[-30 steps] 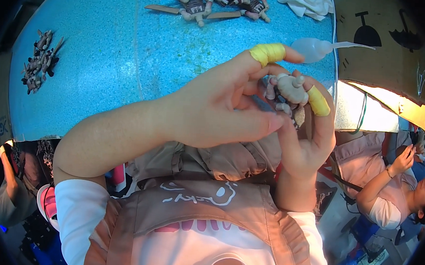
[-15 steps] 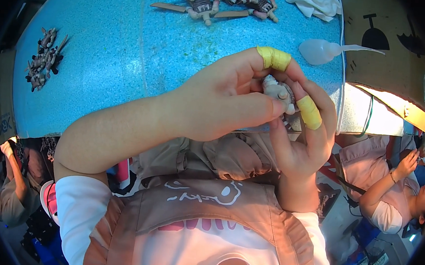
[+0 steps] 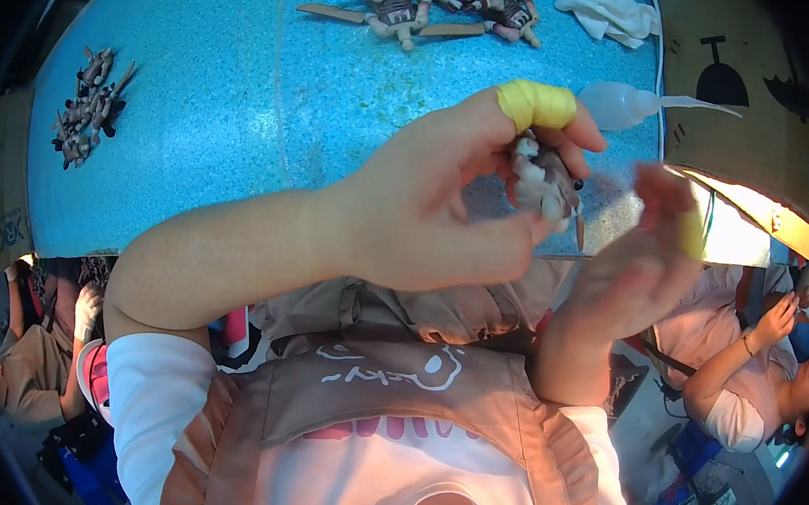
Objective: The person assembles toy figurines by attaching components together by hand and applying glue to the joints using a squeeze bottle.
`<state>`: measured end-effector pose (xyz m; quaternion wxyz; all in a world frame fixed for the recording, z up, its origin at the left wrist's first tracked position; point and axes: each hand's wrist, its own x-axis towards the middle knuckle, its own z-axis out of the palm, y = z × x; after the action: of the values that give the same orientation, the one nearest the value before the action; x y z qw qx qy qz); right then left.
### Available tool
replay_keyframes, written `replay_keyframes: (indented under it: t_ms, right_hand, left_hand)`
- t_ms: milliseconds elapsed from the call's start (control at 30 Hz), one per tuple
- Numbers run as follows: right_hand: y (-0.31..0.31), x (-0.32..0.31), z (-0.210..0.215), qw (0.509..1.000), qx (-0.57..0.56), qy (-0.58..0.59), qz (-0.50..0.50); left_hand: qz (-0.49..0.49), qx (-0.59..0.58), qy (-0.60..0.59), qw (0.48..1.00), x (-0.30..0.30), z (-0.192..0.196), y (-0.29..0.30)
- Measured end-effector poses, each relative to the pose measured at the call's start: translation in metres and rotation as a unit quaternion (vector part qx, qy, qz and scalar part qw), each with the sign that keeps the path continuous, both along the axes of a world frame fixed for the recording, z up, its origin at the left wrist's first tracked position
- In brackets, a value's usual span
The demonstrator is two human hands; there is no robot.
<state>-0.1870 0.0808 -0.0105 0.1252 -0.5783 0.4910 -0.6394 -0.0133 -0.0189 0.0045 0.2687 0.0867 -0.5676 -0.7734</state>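
Since a moment ago the right hand (image 3: 633, 268) has come off the small figurine (image 3: 546, 178) and now hangs blurred and open just beside it. Her left hand (image 3: 426, 212) alone pinches the toy between thumb and a yellow-taped finger (image 3: 535, 104), above the blue table (image 3: 218, 108). She seems mid-assembly, and the next move likely needs the free hand back on the figurine, placed carefully.

A speckled blue table (image 3: 200, 97) beside brown cardboard (image 3: 754, 80).
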Motion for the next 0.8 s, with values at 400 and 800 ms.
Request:
replay_keyframes:
  t_ms: [400, 800]
  right_hand:
    - [-0.037, -0.008, -0.004, 0.971, 0.139, 0.127, -0.151]
    - [-0.033, -0.008, -0.007, 0.972, 0.190, 0.071, -0.118]
  left_hand:
    - [0.035, -0.144, 0.041, 0.988, -0.002, 0.001, 0.006]
    - [0.188, -0.301, -0.116, 0.928, 0.046, 0.014, -0.020]
